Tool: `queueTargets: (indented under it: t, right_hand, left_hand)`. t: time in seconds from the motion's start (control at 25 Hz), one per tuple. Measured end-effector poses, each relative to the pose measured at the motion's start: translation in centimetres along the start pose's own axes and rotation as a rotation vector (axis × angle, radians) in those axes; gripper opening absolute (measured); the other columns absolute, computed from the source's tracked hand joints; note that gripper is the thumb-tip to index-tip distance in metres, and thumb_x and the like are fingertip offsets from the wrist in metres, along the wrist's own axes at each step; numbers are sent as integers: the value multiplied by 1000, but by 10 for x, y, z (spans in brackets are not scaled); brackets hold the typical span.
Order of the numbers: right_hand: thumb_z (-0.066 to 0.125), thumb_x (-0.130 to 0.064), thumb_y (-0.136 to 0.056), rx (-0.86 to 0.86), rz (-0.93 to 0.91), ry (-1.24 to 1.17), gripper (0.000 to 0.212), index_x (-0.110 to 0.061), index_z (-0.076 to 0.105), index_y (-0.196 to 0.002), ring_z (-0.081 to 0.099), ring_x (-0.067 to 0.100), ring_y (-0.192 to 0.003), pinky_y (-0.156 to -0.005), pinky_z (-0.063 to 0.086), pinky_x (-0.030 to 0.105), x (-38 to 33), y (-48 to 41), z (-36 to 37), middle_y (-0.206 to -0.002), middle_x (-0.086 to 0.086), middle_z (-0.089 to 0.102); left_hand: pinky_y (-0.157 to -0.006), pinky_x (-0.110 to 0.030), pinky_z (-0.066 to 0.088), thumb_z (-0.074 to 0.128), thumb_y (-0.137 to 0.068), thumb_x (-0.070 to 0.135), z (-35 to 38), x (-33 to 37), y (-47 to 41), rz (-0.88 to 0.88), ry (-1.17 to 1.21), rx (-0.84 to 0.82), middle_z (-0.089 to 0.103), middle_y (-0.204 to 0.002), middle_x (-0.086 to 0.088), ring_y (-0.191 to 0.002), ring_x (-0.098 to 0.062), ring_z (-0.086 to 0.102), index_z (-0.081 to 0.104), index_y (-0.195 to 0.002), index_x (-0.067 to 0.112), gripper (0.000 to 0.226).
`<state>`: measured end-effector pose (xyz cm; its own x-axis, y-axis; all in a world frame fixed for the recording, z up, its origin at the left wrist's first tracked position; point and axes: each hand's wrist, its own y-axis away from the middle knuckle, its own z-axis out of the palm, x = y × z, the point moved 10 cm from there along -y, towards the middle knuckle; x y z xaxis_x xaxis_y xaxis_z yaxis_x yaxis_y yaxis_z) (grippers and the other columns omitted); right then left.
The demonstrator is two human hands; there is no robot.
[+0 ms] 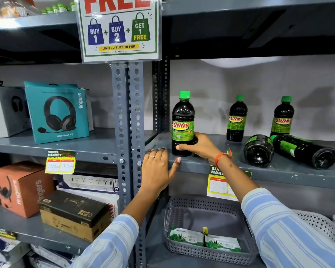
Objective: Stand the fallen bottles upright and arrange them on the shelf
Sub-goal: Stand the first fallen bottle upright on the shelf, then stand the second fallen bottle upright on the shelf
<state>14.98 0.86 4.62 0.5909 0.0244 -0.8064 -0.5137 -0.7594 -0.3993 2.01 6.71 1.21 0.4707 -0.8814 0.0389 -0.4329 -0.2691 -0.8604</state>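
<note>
A person in blue-and-white striped sleeves is reaching into a grey metal shelf [259, 171] in a shop. The right hand [198, 147] is wrapping around the lower half of an upright Sunny bottle [182, 120] — dark liquid, green cap, green label — with its fingers [194, 135] curling behind the bottle and the thumb lying across the front. The bottle is standing at the near left corner of the shelf, close to the edge. The left hand [157, 171] is resting open and flat, holding nothing, fingertips touching the shelf's front edge just left of the bottle.

Further right, two more upright bottles [236, 118] [282, 117] are standing toward the far wall, well apart. In front of them, two fallen bottles [258, 149] [306, 150] are lying on their sides, touching each other, bases facing the viewer.

A yellow price tag [218, 187] is hanging from the shelf edge, partly behind the right arm. Below, a grey perforated basket [207, 254] is holding green-and-white packets [186, 236]. On the left, a teal headset box [56, 113] is standing on a neighbouring shelf — a "buy 2 get 1 free" sign [120, 29] is hanging above.
</note>
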Motion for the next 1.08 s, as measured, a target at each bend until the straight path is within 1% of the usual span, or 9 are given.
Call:
queueTargets:
  t: [0.24, 0.44, 0.56, 0.64, 0.72, 0.8, 0.92, 1.0, 1.08]
  right_hand:
    - [83, -27, -67, -49, -12, 16, 59, -12, 62, -119, 65, 16, -104, -91, 50, 27, -1, 3, 5, -111, 3, 70]
    - [81, -29, -70, -63, 3, 30, 60, -11, 58, -122, 61, 14, -102, -95, 48, 28, -4, 6, 7, -113, 2, 67]
    - [68, -42, -81, 41, 18, 4, 62, -12, 45, -131, 53, 15, -105, -90, 41, 27, -12, 10, -2, -118, 3, 57]
    - [54, -49, -88, 244, -18, 5, 61, -11, 42, -134, 53, 20, -108, -92, 43, 32, -17, 14, -22, -123, 8, 54]
    - [47, -47, -93, 463, -139, 148, 55, -8, 47, -131, 55, 25, -111, -96, 46, 40, -32, 25, -47, -125, 13, 55]
    - [45, -40, -95, 603, -255, 382, 47, -4, 53, -124, 55, 30, -111, -94, 44, 38, -52, 41, -69, -121, 16, 57]
    - [48, -37, -91, 661, -177, 825, 47, 1, 56, -118, 47, 38, -114, -90, 42, 43, -60, 54, -107, -119, 23, 54]
    - [54, -41, -86, 612, -2, 1016, 54, 5, 56, -116, 43, 39, -117, -89, 43, 46, -43, 59, -141, -120, 27, 51]
    - [59, -51, -82, 493, 184, 1079, 65, 5, 56, -115, 47, 39, -117, -89, 44, 42, -21, 65, -172, -121, 27, 53]
  left_hand:
    - [-78, -36, 43, 33, -88, 63, -1, 1, -1, 6, -8, -22, 70, -94, -12, -88, -29, 63, 66, -97, 1, 70]
    - [-79, -36, 45, 25, -91, 65, 2, -1, -1, -4, 1, -25, 70, -97, -14, -89, -30, 64, 66, -100, -1, 78]
    - [-92, -38, 43, 12, -91, 68, 7, -3, 0, -26, -18, -62, 58, -126, -21, -112, -32, 57, 53, -126, -5, 91]
    - [-106, -41, 31, 15, -90, 69, 2, -3, 2, -45, -1, -16, 32, -147, -26, -133, -35, 36, 30, -141, -9, 95]
    - [-114, -44, 16, 16, -90, 69, -7, 3, 4, -68, 27, 30, 11, -151, -31, -141, -38, 14, 13, -144, -10, 96]
    - [-116, -46, 7, 15, -92, 67, -18, 23, 5, -54, 43, 71, 2, -151, -32, -142, -39, 3, 2, -145, -8, 93]
    - [-116, -44, 1, 14, -95, 61, -29, 71, -6, 41, 63, 105, -3, -154, -25, -143, -33, -3, -6, -147, 0, 83]
    - [-116, -42, 7, 15, -96, 57, -24, 109, -13, 140, 104, 60, 8, -154, -22, -143, -30, 10, 10, -148, -2, 78]
    - [-111, -40, 22, 10, -97, 55, -10, 138, -13, 214, 136, -45, 37, -146, -21, -134, -30, 36, 37, -140, -3, 77]
